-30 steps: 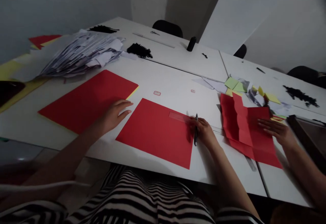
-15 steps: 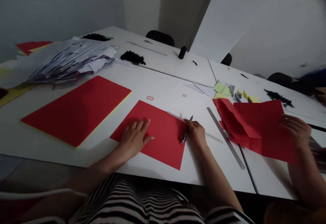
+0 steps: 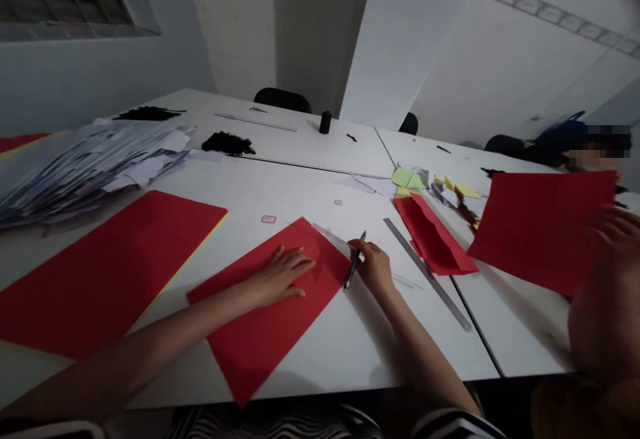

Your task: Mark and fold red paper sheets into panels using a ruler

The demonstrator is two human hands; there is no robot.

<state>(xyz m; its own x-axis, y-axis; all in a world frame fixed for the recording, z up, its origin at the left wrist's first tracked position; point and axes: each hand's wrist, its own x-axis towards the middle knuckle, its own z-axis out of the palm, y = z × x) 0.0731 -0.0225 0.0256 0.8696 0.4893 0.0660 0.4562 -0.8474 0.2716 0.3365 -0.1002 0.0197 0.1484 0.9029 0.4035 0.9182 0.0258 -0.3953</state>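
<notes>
At the far left, a spread heap of papers (image 3: 100,172) lies on the white table (image 3: 295,189), and nearer the person is a red stack (image 3: 115,272) with a yellow edge showing beneath. Right of that stack, the loose red sheet (image 3: 270,342) lies under the left hand (image 3: 283,276); this hand is open, fingers apart, laid on the upper part of the paper and gripping nothing. The sheet has swung round over the last 1 second: its near corner now points at the table's front edge, where a long side faced it before. Beyond it are 2 small red-framed labels. The clear ruler (image 3: 329,233), which lay across the sheet, now runs beside its upper right edge. The right hand (image 3: 374,266) is closed around a black pen (image 3: 355,267), just off the sheet; I cannot tell whether its fingertips also pinch the ruler. All this suggests the sheet is being turned rather than marked. Further right lie a steel ruler (image 3: 427,274) and a folded red paper (image 3: 433,236); at the far right, a co-worker's hand (image 3: 617,232) holds up 1 large red sheet (image 3: 540,226), now lifted clear of that fold.
</notes>
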